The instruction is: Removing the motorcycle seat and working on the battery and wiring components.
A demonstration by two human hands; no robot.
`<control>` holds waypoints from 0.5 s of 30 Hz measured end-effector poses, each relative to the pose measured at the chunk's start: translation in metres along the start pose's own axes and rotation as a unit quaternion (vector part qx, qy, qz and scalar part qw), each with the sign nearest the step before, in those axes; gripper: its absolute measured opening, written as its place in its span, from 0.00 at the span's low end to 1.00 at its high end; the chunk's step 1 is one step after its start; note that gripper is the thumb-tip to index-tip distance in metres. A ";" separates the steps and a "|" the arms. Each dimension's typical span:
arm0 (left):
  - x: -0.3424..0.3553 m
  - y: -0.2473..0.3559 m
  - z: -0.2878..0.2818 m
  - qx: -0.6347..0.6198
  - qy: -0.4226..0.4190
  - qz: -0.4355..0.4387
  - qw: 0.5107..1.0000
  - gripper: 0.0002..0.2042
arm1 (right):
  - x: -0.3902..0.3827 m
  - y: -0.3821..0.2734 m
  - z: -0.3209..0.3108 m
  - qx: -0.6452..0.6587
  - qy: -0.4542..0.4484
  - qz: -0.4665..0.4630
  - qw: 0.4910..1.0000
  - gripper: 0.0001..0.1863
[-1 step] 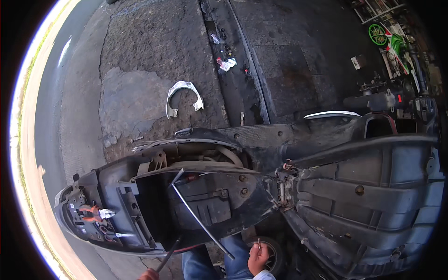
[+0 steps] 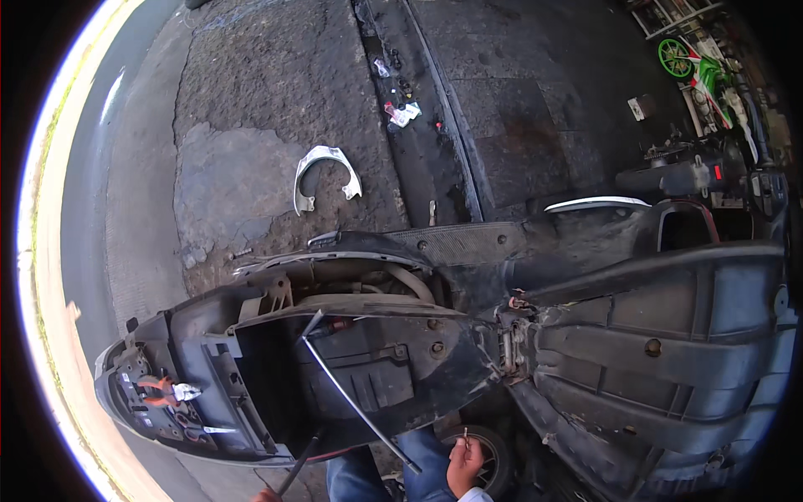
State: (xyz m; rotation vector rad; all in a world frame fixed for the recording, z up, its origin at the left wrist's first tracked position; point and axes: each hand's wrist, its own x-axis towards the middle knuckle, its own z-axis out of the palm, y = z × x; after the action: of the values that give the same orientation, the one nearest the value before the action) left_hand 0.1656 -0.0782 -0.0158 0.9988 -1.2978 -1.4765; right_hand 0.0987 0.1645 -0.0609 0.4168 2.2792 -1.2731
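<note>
At the lower edge my left hand (image 2: 268, 494) is closed on a dark metal rod (image 2: 296, 464), which reaches the near rim of a scooter's open black underseat bin (image 2: 418, 393). To its right, my right hand (image 2: 464, 468) is closed on a small metal piece, perhaps a bolt (image 2: 465, 435), held below the bin's edge. A long silver bar (image 2: 360, 393) with an angled top lies slanted across the bin, beside a red-and-black handled tool (image 2: 336, 325). Orange-handled pliers (image 2: 159, 393) lie on the tail plate at the left. My jeans (image 2: 351, 473) show beneath the bin.
The raised seat (image 2: 636, 351) fills the right, underside showing. A white curved bracket (image 2: 329, 155) lies on the rough floor beyond the scooter. Small litter (image 2: 401, 113) sits in a gutter. A green-and-white motorbike (image 2: 711, 84) and racks stand at the back right. A wheel (image 2: 489, 443) shows below.
The view has shifted slightly, so the far floor appears a little further left and the bin's near edge a little lower. My hands have barely moved.
</note>
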 end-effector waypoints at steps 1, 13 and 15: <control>0.001 -0.014 -0.002 0.002 -0.001 0.000 1.000 0.22 | 0.004 0.000 -0.005 -0.074 -0.031 0.088 0.993 0.13; -0.001 -0.102 -0.009 -0.026 -0.002 0.007 1.000 0.22 | 0.005 0.078 -0.032 -0.040 0.060 0.207 0.976 0.12; -0.002 -0.097 -0.010 -0.032 0.000 0.009 0.999 0.22 | 0.007 0.073 -0.027 -0.049 0.057 0.237 0.969 0.15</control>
State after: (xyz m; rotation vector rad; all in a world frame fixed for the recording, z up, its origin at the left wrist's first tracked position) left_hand 0.1647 -0.0755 -0.1131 0.9434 -1.2485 -1.4937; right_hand 0.1214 0.2260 -0.1040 0.9519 2.1409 -0.9099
